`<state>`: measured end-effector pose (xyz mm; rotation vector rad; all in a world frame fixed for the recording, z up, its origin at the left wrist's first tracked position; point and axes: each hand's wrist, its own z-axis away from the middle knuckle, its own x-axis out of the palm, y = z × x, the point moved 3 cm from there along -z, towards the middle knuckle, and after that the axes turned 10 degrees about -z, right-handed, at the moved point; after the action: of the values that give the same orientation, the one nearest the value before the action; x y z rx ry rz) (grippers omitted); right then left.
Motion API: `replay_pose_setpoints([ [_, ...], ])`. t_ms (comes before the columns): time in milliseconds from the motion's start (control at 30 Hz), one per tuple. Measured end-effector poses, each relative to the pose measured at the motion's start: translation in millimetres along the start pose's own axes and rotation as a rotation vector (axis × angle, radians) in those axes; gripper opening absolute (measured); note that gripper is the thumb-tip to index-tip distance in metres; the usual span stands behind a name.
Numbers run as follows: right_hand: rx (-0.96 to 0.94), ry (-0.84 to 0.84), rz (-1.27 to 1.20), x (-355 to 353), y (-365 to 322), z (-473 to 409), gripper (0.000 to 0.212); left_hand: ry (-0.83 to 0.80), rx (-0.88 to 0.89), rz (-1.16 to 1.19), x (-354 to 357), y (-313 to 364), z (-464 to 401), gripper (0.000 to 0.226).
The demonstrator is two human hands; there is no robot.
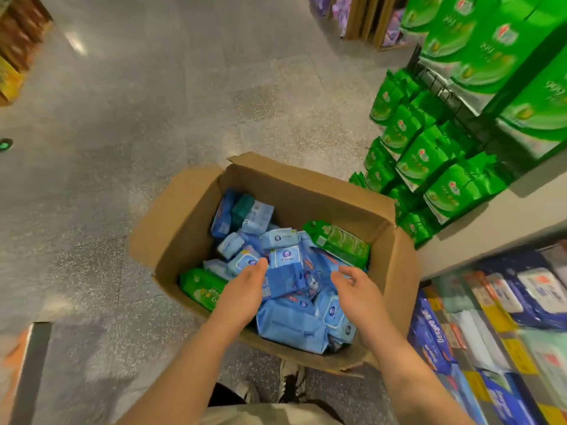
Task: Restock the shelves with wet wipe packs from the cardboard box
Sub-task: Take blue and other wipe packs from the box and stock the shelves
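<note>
An open cardboard box (pixel 190 216) stands on the floor in front of me, filled with several blue wet wipe packs (pixel 291 328) and a few green packs (pixel 340 242). My left hand (pixel 245 289) reaches into the box with straight fingers, its tips over a blue pack with a white lid (pixel 245 263). My right hand (pixel 356 289) hovers over the blue packs at the box's right side, fingers loosely curled, holding nothing. The shelf (pixel 478 237) on the right carries green packs (pixel 429 157) on its upper tier and blue and white packs (pixel 534 289) lower down.
Grey speckled floor (pixel 153 102) stretches ahead and to the left. Another shelf unit (pixel 18 41) stands at the far left and a low display edge (pixel 30 363) at the near left. My shoe (pixel 291 381) is just behind the box.
</note>
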<state>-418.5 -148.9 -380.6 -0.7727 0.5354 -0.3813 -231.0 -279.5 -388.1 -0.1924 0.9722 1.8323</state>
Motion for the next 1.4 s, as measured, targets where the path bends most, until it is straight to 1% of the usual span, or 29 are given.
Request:
replay_pose_setpoints([
  [67,0.068,-0.021,0.002,6.9,17.1,-12.5,0.044,-0.064,-0.083,-0.047,14.0,-9.1,-16.6,0.051],
  [100,0.101,-0.024,0.001,10.9,27.5,-19.9,0.044,-0.084,-0.13,-0.026,19.6,-13.5,-24.1,0.049],
  [200,0.191,-0.038,0.026,23.1,54.2,-39.3,0.045,-0.114,-0.297,0.195,35.4,-27.7,-50.2,0.035],
  [233,0.224,-0.051,0.035,28.6,63.1,-45.7,0.045,-0.118,-0.329,0.224,41.1,-30.9,-57.8,0.032],
  [267,0.253,-0.065,0.044,34.2,71.6,-51.8,0.046,-0.134,-0.339,0.217,46.4,-33.3,-63.8,0.032],
  [300,0.287,-0.074,0.059,39.8,80.0,-58.0,0.048,-0.148,-0.335,0.194,53.4,-37.7,-72.2,0.039],
  [367,0.351,-0.111,0.109,51.8,94.7,-69.8,0.054,-0.142,-0.339,0.131,69.5,-59.7,-97.5,0.058],
  [400,0.378,-0.14,0.145,58.1,101.1,-74.3,0.058,-0.152,-0.357,0.096,75.1,-70.7,-108.3,0.061],
  [467,0.426,-0.189,0.236,69.7,112.1,-82.8,0.062,-0.209,-0.375,-0.016,72.5,-65.7,-109.5,0.056],
  [500,0.448,-0.2,0.268,75.2,116.0,-85.6,0.061,-0.248,-0.353,-0.093,68.5,-58.1,-106.6,0.052],
  [600,0.515,-0.183,0.277,88.9,125.4,-91.2,0.046,-0.282,-0.288,-0.485,69.0,-56.2,-112.9,0.049],
  [633,0.525,-0.177,0.271,92.2,129.9,-92.5,0.04,-0.309,-0.276,-0.57,71.9,-57.1,-115.0,0.05],
  [700,0.531,-0.167,0.256,95.6,137.5,-93.8,0.025,-0.358,-0.26,-0.635,76.6,-57.9,-118.0,0.055],
  [733,0.542,-0.161,0.235,96.0,141.4,-94.4,0.021,-0.367,-0.255,-0.634,77.5,-57.6,-119.1,0.057],
  [767,0.559,-0.155,0.209,95.8,146.1,-95.0,0.022,-0.37,-0.248,-0.626,78.2,-57.9,-119.3,0.058],
  [900,0.633,-0.177,0.1,95.4,147.4,-95.7,0.037,-0.411,-0.284,-0.586,81.6,-58.4,-113.0,0.056],
  [967,0.654,-0.168,0.077,94.4,148.2,-97.2,0.038,-0.414,-0.303,-0.58,84.0,-61.2,-109.3,0.053],
  [1033,0.639,-0.127,0.066,91.5,146.6,-97.0,0.033,-0.374,-0.319,-0.567,83.2,-65.7,-111.8,0.055],
  [1100,0.594,-0.073,0.044,88.9,148.6,-97.9,0.039,-0.311,-0.306,-0.513,76.4,-67.4,-113.3,0.057],
  [1200,0.517,0.032,0.009,81.8,141.0,-92.2,0.049,-0.248,-0.253,-0.381,62.3,-62.8,-108.7,0.052],
  [1267,0.474,0.081,-0.051,76.3,132.7,-86.9,0.054,-0.193,-0.211,-0.253,50.0,-52.8,-99.3,0.041],
  [1300,0.451,0.106,-0.099,73.9,127.0,-84.0,0.052,-0.145,-0.184,-0.174,44.0,-47.5,-93.7,0.036],
  [1367,0.432,0.159,-0.192,70.8,110.9,-75.7,0.047,-0.048,-0.126,-0.003,32.6,-35.2,-82.1,0.032],
  [1400,0.428,0.189,-0.242,70.7,103.7,-70.9,0.044,-0.029,-0.092,0.074,27.6,-27.8,-76.6,0.03],
])
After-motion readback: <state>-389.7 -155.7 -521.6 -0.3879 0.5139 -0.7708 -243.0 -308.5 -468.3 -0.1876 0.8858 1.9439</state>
